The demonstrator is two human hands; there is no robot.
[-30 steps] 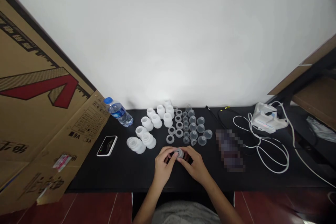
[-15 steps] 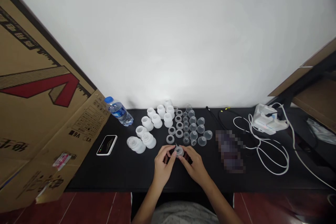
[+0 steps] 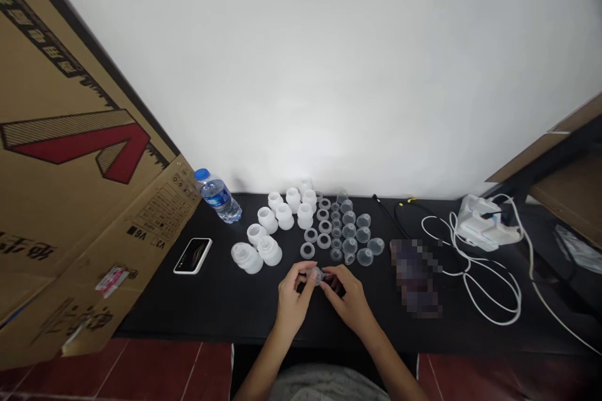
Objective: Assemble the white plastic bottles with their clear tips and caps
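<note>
- At the far left we see a cardboard box [image 3: 89, 156] with a red arrow shape, standing against the black table [image 3: 211, 313].
- Next comes a white-edged device [image 3: 192, 255] lying flat, with a water bottle [image 3: 219, 198] leaning beyond it, blue cap up and to the left.
- Then we have the white containers [image 3: 284, 219], grouped left of centre and reaching back toward the wall [image 3: 320, 75].
- Our left hand [image 3: 292, 294] is at the near middle, fingers curled, thumb and fingertips pinched on a small translucent piece [image 3: 315, 274].
- That piece sits between both hands, just nearer than the translucent rings [image 3: 323, 232], which lie flat in rows beside the small clear cups [image 3: 335, 233].
- Our right hand [image 3: 347, 297] is partly closed, its fingertips at the piece's right side; we cannot tell how firmly they grip.
- Farther right stand the clear domes [image 3: 364, 235], then a pixelated object [image 3: 416, 279].
- At the right we find a looped white cable [image 3: 503, 324] and a white plastic unit [image 3: 482, 222].
</note>
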